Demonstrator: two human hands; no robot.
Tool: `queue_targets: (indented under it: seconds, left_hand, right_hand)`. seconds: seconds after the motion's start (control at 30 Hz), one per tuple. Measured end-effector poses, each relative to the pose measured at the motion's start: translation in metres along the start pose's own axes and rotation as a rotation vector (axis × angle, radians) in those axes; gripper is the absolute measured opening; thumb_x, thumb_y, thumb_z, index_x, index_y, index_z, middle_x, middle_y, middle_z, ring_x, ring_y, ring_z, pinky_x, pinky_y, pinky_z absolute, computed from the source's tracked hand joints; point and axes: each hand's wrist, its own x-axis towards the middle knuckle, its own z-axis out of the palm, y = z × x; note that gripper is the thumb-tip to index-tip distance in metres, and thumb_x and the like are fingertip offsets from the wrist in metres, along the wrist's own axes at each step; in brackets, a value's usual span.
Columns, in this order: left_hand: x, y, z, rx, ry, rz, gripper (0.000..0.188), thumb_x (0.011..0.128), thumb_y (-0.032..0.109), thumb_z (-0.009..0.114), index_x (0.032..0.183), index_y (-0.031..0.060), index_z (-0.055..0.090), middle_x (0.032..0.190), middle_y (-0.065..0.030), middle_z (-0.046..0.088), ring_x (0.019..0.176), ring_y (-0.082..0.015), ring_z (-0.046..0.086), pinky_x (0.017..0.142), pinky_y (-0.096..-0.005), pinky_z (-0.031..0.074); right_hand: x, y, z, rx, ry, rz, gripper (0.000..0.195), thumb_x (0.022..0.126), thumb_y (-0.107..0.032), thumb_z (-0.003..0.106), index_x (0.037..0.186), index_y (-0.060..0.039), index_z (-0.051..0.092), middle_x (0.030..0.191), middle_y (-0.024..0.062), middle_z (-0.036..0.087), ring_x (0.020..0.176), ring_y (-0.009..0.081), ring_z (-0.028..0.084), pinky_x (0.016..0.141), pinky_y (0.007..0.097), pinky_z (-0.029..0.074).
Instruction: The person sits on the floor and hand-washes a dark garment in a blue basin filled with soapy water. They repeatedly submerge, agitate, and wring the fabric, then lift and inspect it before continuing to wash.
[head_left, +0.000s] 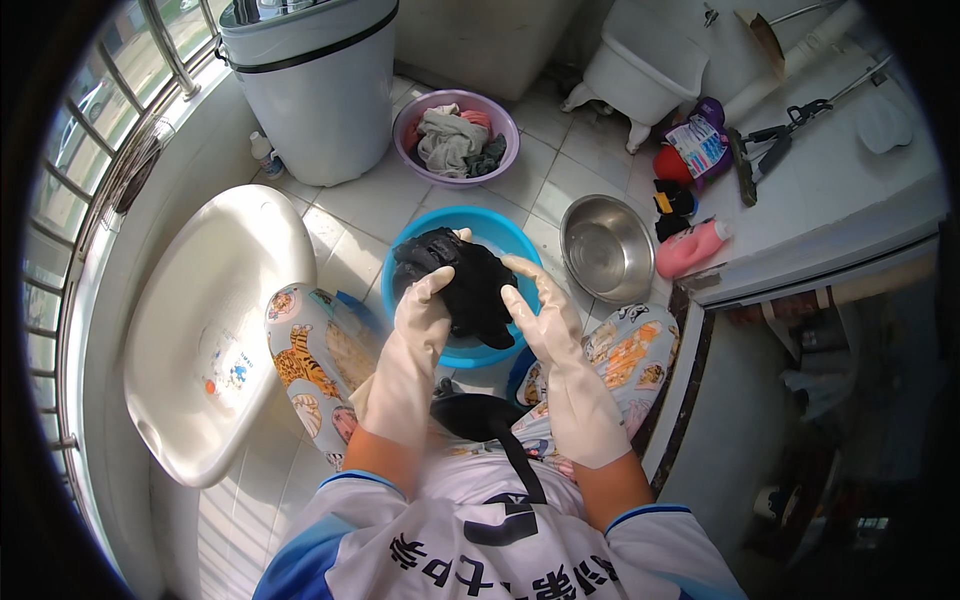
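Note:
Both my hands wear long cream rubber gloves. A bundled black cloth garment (480, 281) is held up over a round blue plastic basin (517, 225) on the floor between my knees. My left hand (427, 300) grips the garment's left side, its thumb lying on top and the other fingers mostly hidden under the fabric. At the garment's right edge, my right hand (544, 311) has its thumb and fingers apart, touching or very near the cloth; whether it grips I cannot tell. Water shows inside the basin, partly covered by the garment.
Beyond stands a purple basin (405, 154) of clothes. A steel basin (607, 247) and a pink bottle (694, 247) are at right, a white baby bathtub (172, 360) at left. A washing machine (315, 112) and a white footed tub (649, 60) stand behind.

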Motion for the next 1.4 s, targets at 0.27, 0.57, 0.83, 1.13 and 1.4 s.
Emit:
queue_targets:
  seconds: [0.27,0.57,0.83,1.13,1.4]
  left_hand:
    - [0.007,0.008,-0.012,-0.241,-0.104,0.052,0.057,0.093,0.011,0.071,0.146,-0.0001,0.052,0.151,-0.0158,0.059,0.137,-0.0328,0.057,0.122,-0.0496,0.041]
    - [0.014,0.008,-0.016,-0.263,0.006,0.121,0.051,0.1,0.023,0.067,0.144,-0.0002,0.055,0.149,-0.0156,0.06,0.139,-0.0319,0.055,0.126,-0.0494,0.035]
    - [0.022,0.01,-0.063,-0.198,0.143,0.162,0.057,0.107,0.04,0.059,0.15,0.004,0.054,0.15,-0.0104,0.06,0.142,-0.0293,0.051,0.128,-0.0455,0.031]
    - [0.018,0.006,-0.052,-0.253,-0.03,0.132,0.05,0.108,0.041,0.056,0.146,0.0083,0.058,0.148,-0.0104,0.062,0.139,-0.0285,0.054,0.125,-0.0472,0.035]
    - [0.005,-0.017,-0.046,-0.247,0.403,-0.212,0.054,0.106,0.047,0.058,0.142,0.0077,0.06,0.145,-0.0159,0.061,0.13,-0.0357,0.061,0.115,-0.0536,0.047]
  right_hand:
    - [0.002,0.042,0.027,-0.194,0.012,-0.022,0.052,0.093,-0.008,0.075,0.144,-0.0107,0.062,0.15,0.0158,0.059,0.138,0.0306,0.057,0.117,0.0386,0.045]
    - [0.026,0.066,0.021,0.015,0.125,0.175,0.022,0.098,-0.003,0.068,0.119,-0.002,0.071,0.097,0.0032,0.071,0.082,0.0107,0.063,0.078,0.0267,0.053]
    - [0.019,-0.014,-0.016,0.279,0.364,0.164,0.015,0.099,-0.008,0.07,0.11,0.0022,0.07,0.096,0.0044,0.07,0.079,0.0108,0.062,0.074,0.0248,0.053]
    - [0.002,0.067,0.023,0.443,0.229,0.62,0.054,0.102,-0.038,0.067,0.142,-0.0027,0.057,0.151,0.0201,0.052,0.136,0.0324,0.055,0.111,0.0485,0.047]
    - [0.061,0.107,0.046,1.503,-0.207,0.648,0.072,0.1,-0.057,0.067,0.15,-0.0066,0.055,0.148,0.0124,0.061,0.134,0.0291,0.061,0.114,0.0473,0.049]
